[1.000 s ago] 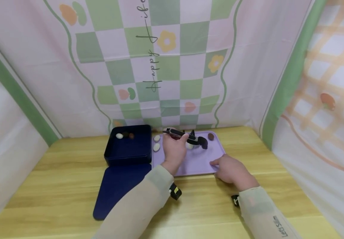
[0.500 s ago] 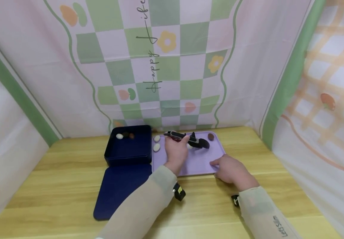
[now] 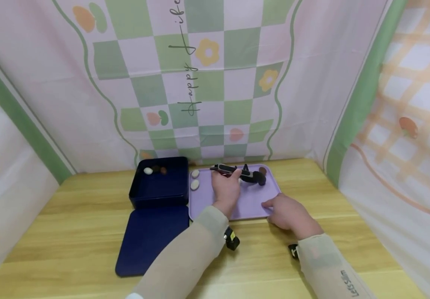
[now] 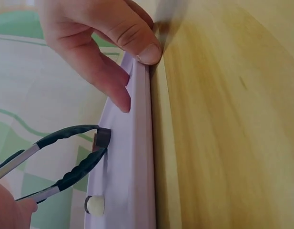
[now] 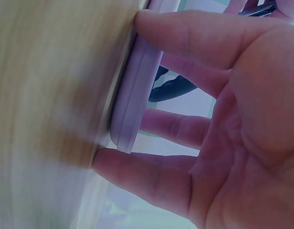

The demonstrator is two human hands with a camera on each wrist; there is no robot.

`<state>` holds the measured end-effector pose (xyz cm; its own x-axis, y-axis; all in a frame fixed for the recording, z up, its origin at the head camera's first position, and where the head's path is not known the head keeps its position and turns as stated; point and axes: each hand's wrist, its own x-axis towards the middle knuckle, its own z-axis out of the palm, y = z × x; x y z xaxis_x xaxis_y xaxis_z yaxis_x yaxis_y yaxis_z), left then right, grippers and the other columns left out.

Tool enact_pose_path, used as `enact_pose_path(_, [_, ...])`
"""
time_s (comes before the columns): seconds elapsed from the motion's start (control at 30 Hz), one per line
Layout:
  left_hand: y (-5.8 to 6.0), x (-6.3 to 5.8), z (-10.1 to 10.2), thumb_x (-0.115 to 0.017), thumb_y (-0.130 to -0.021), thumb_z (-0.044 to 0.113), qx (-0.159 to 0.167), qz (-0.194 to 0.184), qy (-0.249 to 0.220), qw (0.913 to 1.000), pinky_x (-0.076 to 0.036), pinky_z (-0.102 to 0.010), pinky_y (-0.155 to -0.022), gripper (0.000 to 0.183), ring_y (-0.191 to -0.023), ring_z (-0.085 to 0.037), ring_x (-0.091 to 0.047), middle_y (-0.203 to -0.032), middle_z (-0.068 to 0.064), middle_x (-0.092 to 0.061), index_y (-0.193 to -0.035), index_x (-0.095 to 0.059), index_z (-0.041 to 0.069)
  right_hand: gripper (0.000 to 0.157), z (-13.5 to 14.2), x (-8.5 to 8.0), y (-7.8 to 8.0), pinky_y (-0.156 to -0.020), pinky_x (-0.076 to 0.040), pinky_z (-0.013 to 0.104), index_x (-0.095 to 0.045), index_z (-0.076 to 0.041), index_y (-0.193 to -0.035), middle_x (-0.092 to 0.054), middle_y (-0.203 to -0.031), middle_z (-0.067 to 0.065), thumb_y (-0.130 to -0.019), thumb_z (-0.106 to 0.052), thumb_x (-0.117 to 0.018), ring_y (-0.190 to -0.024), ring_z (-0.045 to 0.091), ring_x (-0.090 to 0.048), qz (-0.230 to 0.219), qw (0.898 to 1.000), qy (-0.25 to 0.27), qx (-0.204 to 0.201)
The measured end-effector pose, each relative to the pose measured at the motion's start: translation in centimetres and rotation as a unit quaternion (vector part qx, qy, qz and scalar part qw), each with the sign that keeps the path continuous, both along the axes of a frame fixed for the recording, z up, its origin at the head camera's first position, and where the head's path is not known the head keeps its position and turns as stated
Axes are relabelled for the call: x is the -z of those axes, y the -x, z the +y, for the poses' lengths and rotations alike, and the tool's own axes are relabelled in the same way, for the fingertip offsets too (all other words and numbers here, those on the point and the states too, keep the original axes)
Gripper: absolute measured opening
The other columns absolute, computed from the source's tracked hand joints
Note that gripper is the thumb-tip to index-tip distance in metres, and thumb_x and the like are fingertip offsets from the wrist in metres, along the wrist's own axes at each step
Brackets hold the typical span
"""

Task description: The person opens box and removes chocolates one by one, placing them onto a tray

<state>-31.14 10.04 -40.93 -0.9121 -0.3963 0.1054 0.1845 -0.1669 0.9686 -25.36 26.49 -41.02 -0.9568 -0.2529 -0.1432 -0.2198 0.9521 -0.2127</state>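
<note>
My left hand (image 3: 226, 189) grips black-and-silver tongs (image 3: 233, 170) above the lilac tray (image 3: 254, 203). In the left wrist view, the tongs' black tips stand on either side of a small dark brown piece (image 4: 103, 137); whether they press it I cannot tell. Near the tray's back right corner lies a brown oval piece (image 3: 262, 170). A whitish piece (image 4: 95, 204) sits below the tongs, mostly hidden from the head view. Two white oval pieces (image 3: 195, 185) lie at the tray's left side. My right hand (image 3: 288, 211) holds the tray's front right corner between thumb and fingers.
Left of the tray stands a deep navy box (image 3: 158, 189) with a white piece (image 3: 148, 170), a dark one and a brown one (image 3: 163, 170) inside. A navy lid (image 3: 151, 245) lies before it on the wooden table (image 3: 69, 236). A patterned curtain (image 3: 237, 83) hangs behind.
My left hand has moved right with the tongs, whose tips now sit close to the brown piece at the back right. The right hand stays at the tray's corner.
</note>
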Motion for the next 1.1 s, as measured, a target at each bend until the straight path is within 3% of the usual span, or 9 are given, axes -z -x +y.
enact_pose_path(0.2, [-0.2, -1.1, -0.7, -0.078, -0.082, -0.002, -0.006, 0.026, -0.007, 0.9996, -0.055, -0.033, -0.076, 0.037, -0.082, -0.018, -0.063, -0.092, -0.008, -0.065, -0.108, -0.052, 0.0, 0.045, -0.2, -0.1, 0.1, -0.092, -0.046, 0.057, -0.07, -0.009, -0.127, -0.059, -0.123, 0.028, -0.082, -0.013, -0.072, -0.112, 0.043, -0.056, 0.005, 1.0, -0.003, -0.005])
enact_pose_path(0.33, [-0.8, -1.6, -1.0, -0.079, -0.082, 0.002, -0.005, 0.008, 0.017, 0.9998, -0.054, -0.032, -0.077, 0.039, -0.084, -0.017, -0.064, -0.092, -0.005, -0.064, -0.112, -0.053, 0.0, 0.045, -0.2, -0.1, 0.3, -0.093, -0.046, 0.057, -0.069, -0.01, -0.127, -0.058, -0.124, 0.029, -0.082, -0.013, -0.072, -0.112, 0.043, -0.056, 0.004, 1.0, -0.007, 0.0])
enact_pose_path(0.53, [-0.9, -1.2, -0.8, -0.08, -0.082, 0.002, -0.006, -0.021, 0.022, 0.9995, -0.054, -0.031, -0.078, 0.039, -0.085, -0.017, -0.064, -0.092, -0.003, -0.065, -0.11, -0.054, 0.004, 0.045, -0.2, 0.0, 0.4, -0.095, -0.044, 0.059, -0.069, -0.01, -0.127, -0.057, -0.126, 0.03, -0.082, -0.013, -0.072, -0.115, 0.046, -0.054, 0.003, 1.0, -0.006, -0.001])
enact_pose_path(0.8, [-0.8, -1.0, -0.7, -0.08, -0.081, 0.001, -0.008, -0.006, 0.01, 0.9999, -0.055, -0.031, -0.078, 0.038, -0.084, -0.017, -0.064, -0.091, -0.003, -0.064, -0.108, -0.053, 0.006, 0.045, -0.3, 0.2, 0.4, -0.094, -0.044, 0.059, -0.07, -0.009, -0.126, -0.059, -0.125, 0.029, -0.082, -0.013, -0.073, -0.115, 0.045, -0.055, 0.009, 1.0, 0.0, -0.003])
enact_pose_path(0.93, [-1.1, -2.2, -1.5, -0.081, -0.081, 0.003, 0.001, -0.003, 0.022, 0.9998, -0.054, -0.031, -0.08, 0.04, -0.087, -0.016, -0.064, -0.094, -0.002, -0.064, -0.11, -0.053, 0.007, 0.044, -0.2, 0.0, 0.1, -0.094, -0.044, 0.059, -0.07, -0.009, -0.125, -0.06, -0.124, 0.028, -0.081, -0.012, -0.073, -0.114, 0.046, -0.055, 0.009, 1.0, 0.002, -0.008])
enact_pose_path(1.1, [-2.0, -5.4, -4.2, -0.083, -0.08, 0.008, 0.022, 0.045, 0.052, 0.9974, -0.054, -0.03, -0.08, 0.048, -0.087, -0.016, -0.066, -0.096, -0.004, -0.065, -0.115, -0.051, 0.007, 0.043, -0.1, 0.1, -0.1, -0.096, -0.043, 0.06, -0.07, -0.008, -0.125, -0.06, -0.125, 0.028, -0.082, -0.011, -0.071, -0.116, 0.046, -0.054, 0.003, 1.0, 0.002, -0.002])
